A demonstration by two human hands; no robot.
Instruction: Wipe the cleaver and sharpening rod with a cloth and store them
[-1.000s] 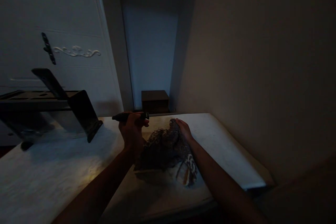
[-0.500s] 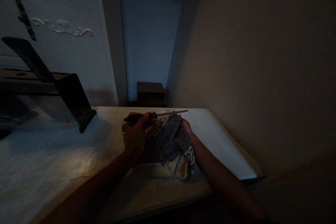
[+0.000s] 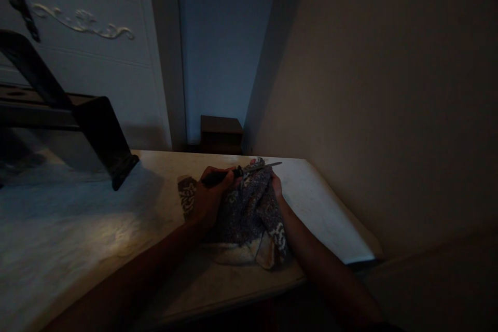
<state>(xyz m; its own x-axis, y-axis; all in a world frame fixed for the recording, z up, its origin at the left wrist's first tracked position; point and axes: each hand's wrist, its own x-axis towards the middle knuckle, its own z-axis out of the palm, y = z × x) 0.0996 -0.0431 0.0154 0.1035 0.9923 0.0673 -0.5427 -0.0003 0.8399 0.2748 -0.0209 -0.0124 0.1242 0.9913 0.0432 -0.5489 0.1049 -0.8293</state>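
My left hand [image 3: 212, 194] is closed around the black handle of a knife-like tool [image 3: 221, 178]. Its slim metal blade points right, over the top of a patterned cloth; dim light hides its exact kind. The dark grey and white cloth [image 3: 249, 212] lies bunched on the counter, its pale underside showing at the front edge. At the cloth's right side my right hand [image 3: 275, 184] grips its upper edge. Cloth hides most of the right fingers, close to the blade.
The pale counter [image 3: 97, 223] has an angled right end beside a brown wall [image 3: 369, 88]. A black-framed stand [image 3: 101, 135] is on the left. Behind it is a white panelled door [image 3: 97, 78]. A small brown cabinet [image 3: 221, 125] sits beyond the counter.
My left hand and the tool have shifted slightly right. Cloth now rises around the blade near its middle, bunched by my right hand. The view has tilted a little.
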